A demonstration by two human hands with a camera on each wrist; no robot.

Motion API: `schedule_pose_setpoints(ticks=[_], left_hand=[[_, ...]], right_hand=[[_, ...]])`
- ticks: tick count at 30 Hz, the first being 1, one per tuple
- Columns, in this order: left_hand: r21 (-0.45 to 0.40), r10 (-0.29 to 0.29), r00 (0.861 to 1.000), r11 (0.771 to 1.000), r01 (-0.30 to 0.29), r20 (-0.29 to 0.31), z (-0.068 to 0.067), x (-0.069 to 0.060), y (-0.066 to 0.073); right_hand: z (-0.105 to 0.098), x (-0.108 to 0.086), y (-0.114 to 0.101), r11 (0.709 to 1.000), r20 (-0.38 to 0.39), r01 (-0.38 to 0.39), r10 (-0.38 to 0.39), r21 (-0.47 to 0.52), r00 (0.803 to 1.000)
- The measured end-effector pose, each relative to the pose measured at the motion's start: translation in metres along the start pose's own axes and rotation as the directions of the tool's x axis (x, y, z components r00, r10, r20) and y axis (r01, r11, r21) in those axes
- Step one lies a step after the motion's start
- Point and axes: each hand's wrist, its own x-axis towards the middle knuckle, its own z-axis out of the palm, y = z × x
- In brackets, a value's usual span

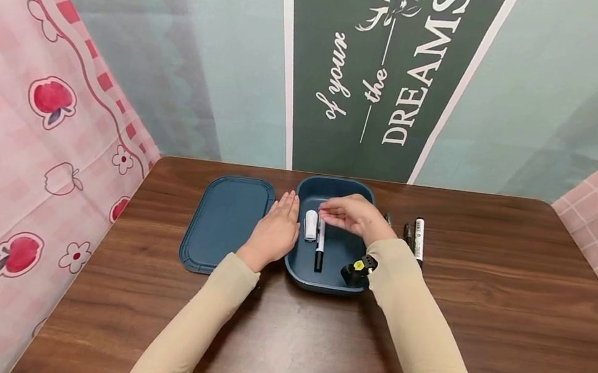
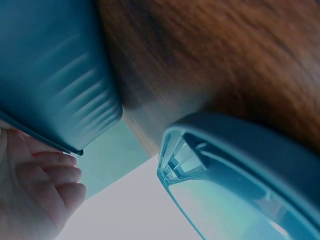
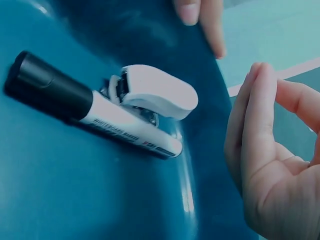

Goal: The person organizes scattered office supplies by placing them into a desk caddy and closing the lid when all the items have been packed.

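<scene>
A dark blue open box [image 1: 323,287] stands on the table, holding a whiteboard marker [image 3: 127,122] with a black cap and a small white stapler [image 3: 157,90]. They lie side by side, close together. My left hand [image 1: 277,227] rests against the box's left rim with its fingers extended; its fingertips [image 3: 190,14] reach over the edge in the right wrist view. Above the box, my right hand [image 1: 351,215] hovers over the marker's far end. Its fingers are together and nearly straight, with nothing seen between them. The right wrist view shows that hand apart from both items.
The flat blue lid [image 1: 227,221] lies left of the box. Right of it are a white marker [image 1: 419,238], a black pen-like item [image 1: 408,232] and another dark tip [image 1: 388,218], partly hidden by the right arm. A printed curtain [image 1: 223,77] hangs behind the table.
</scene>
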Motion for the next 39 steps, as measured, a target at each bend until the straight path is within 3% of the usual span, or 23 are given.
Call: schedule_pose_setpoints(ticks=[9, 20, 32, 35, 39], left_hand=[[0.004, -0.002, 1.000, 1.000, 0.002, 0.001, 0.000, 0.001, 0.000], [-0.017, 0.006, 1.000, 1.000, -0.006, -0.007, 0.000, -0.002, 0.000], [-0.002, 0.013, 1.000, 1.000, -0.013, -0.008, -0.002, -0.001, 0.001], [0.001, 0.012, 1.000, 1.000, -0.012, -0.002, -0.002, 0.000, 0.001], [0.005, 0.013, 1.000, 1.000, -0.013, -0.001, -0.002, -0.001, 0.001]], right_hand=[[-0.007, -0.008, -0.010, 0.998, 0.024, 0.024, -0.026, 0.063, 0.999], [-0.019, -0.017, -0.019, 0.997, 0.046, 0.048, -0.050, 0.055, 0.998], [-0.048, -0.027, -0.031, 0.997, 0.025, 0.079, -0.080, 0.014, 0.997], [-0.058, -0.030, -0.033, 0.994, 0.019, 0.094, -0.093, -0.047, 0.995], [-0.074, -0.034, -0.035, 0.965, 0.002, 0.118, -0.121, -0.233, 0.993]])
